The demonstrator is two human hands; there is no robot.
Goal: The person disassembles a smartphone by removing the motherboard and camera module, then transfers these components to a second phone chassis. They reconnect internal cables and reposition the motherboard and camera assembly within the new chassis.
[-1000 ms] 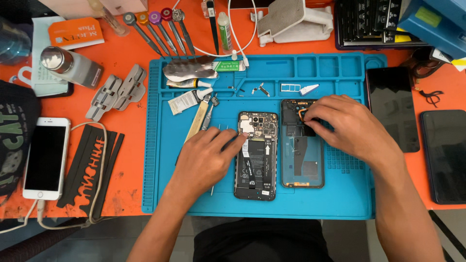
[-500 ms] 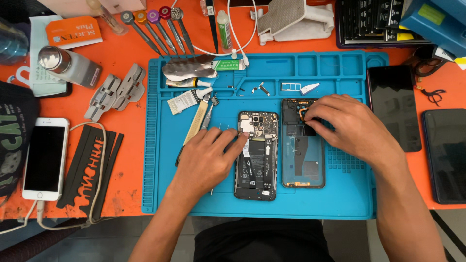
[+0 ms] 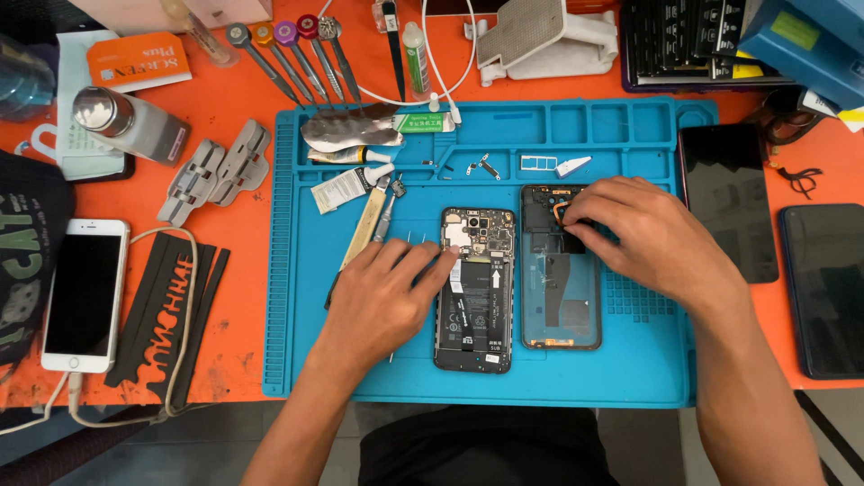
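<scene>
An opened phone body with its battery and circuit board showing lies on the blue work mat. My left hand rests flat on the mat with its fingertips against the phone's left edge. Beside it lies the phone's back cover, inner side up. My right hand presses on the cover's upper part, fingertips at a small orange ring. Whether the fingers pinch anything is hidden.
Tweezers and a spudger lie left of the phone. Screwdrivers, glue tubes, a metal canister, a white phone on a cable and two dark phones surround the mat on the orange table.
</scene>
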